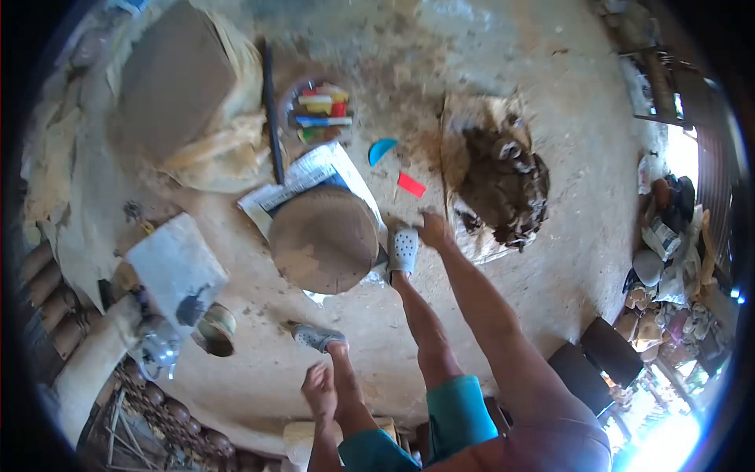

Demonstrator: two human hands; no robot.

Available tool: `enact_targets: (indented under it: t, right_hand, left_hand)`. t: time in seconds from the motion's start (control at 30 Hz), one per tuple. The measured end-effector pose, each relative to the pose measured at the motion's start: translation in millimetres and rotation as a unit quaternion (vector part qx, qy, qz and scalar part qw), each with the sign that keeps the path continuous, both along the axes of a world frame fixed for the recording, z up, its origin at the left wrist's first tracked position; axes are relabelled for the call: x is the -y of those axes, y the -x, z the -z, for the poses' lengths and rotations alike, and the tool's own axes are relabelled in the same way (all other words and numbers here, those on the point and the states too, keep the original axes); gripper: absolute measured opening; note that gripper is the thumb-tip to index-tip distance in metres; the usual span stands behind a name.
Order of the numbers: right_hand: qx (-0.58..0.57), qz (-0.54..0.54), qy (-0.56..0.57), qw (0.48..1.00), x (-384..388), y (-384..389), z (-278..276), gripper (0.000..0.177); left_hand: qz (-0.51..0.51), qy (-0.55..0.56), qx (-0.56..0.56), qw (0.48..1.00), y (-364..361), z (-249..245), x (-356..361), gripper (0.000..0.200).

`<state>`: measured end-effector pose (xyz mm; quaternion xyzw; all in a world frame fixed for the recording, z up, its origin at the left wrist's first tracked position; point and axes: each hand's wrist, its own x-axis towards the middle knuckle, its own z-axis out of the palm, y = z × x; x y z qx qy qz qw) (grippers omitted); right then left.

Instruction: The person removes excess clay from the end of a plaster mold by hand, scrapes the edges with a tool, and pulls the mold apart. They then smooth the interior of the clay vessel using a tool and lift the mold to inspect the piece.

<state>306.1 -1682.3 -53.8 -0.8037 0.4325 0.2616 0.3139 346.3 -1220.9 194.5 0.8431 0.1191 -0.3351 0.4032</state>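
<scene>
My right hand (pixel 436 231) reaches down beside my grey clog (pixel 403 250), its fingers partly spread and nothing visible in them. Near it lie a red rectangular piece (pixel 411 185) and a blue half-moon scraper (pixel 382 151). A heap of dark wet clay (pixel 503 185) rests on a sack (pixel 458 126) to the right of that hand. My left hand (pixel 318 391) hangs over the floor near my other leg, fingers loosely bent and apart, holding nothing that I can see. Ahead of it is a round clay-coloured disc (pixel 324 240) on a silver-and-blue bag (pixel 334 161).
A bowl (pixel 293 106) of coloured pieces stands beyond the disc, beside a dark rod (pixel 273 114). At upper left is a large brown mass (pixel 177 79) with plastic sheeting. A pale board (pixel 177 263) and a small pot (pixel 215 330) stand left; dark panels (pixel 609 354) lean right.
</scene>
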Motion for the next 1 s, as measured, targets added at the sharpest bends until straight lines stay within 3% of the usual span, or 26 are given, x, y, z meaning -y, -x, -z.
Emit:
enact_targets:
  t: [0.1,0.13,0.2,0.23,0.3,0.33,0.37,0.4,0.43,0.5,0.6,0.73,0.8,0.93,1.0]
  right_hand:
    - [0.027,0.003,0.076,0.997,33,-12,89,0.049]
    - [0.023,0.037,0.082,0.996,38,-22,101,0.049]
    - [0.033,-0.023,0.115,0.993,46,-34,120,0.058]
    - [0.020,-0.029,0.106,0.994,46,-31,136,0.058]
    - [0.104,-0.098,0.185,0.972,41,-20,162,0.048]
    - [0.093,-0.107,0.176,0.974,39,-13,178,0.048]
    - [0.127,-0.115,0.201,0.965,38,-7,191,0.041]
    - [0.163,-0.119,0.227,0.953,38,-2,201,0.036]
    - [0.157,-0.119,0.221,0.955,40,1,200,0.036]
    - [0.172,-0.096,0.155,0.968,50,-6,180,0.028]
    - [0.144,-0.049,0.123,0.981,51,-2,159,0.018]
    - [0.117,0.062,0.060,0.989,38,23,104,0.013]
    - [0.117,0.082,0.042,0.989,24,36,78,0.013]
    - [0.153,0.163,0.008,0.975,14,43,44,0.008]
    - [0.236,0.177,0.053,0.954,22,20,32,0.005]
  left_hand:
    - [0.115,0.057,0.001,0.992,7,96,117,0.027]
    - [0.149,0.072,0.019,0.986,0,116,162,0.025]
    - [0.119,0.140,0.012,0.983,-5,159,235,0.020]
    - [0.187,0.116,0.038,0.975,-9,184,261,0.024]
    - [0.176,0.165,0.032,0.970,-10,241,300,0.025]
    - [0.162,0.199,0.051,0.965,-20,255,322,0.027]
    - [0.211,0.185,0.096,0.955,-31,275,335,0.022]
    - [0.199,0.185,0.061,0.960,-39,295,346,0.027]
    - [0.160,0.202,0.092,0.962,-39,325,353,0.027]
    - [0.202,0.155,0.064,0.965,-69,345,371,0.031]
    - [0.295,0.044,0.267,0.916,-111,402,399,0.042]
    - [0.292,-0.002,0.369,0.882,-159,443,443,0.049]
    - [0.336,-0.079,0.387,0.855,-168,454,449,0.040]
    - [0.356,-0.079,0.407,0.837,-175,463,444,0.031]
    - [0.281,0.044,0.351,0.892,-173,449,432,0.021]
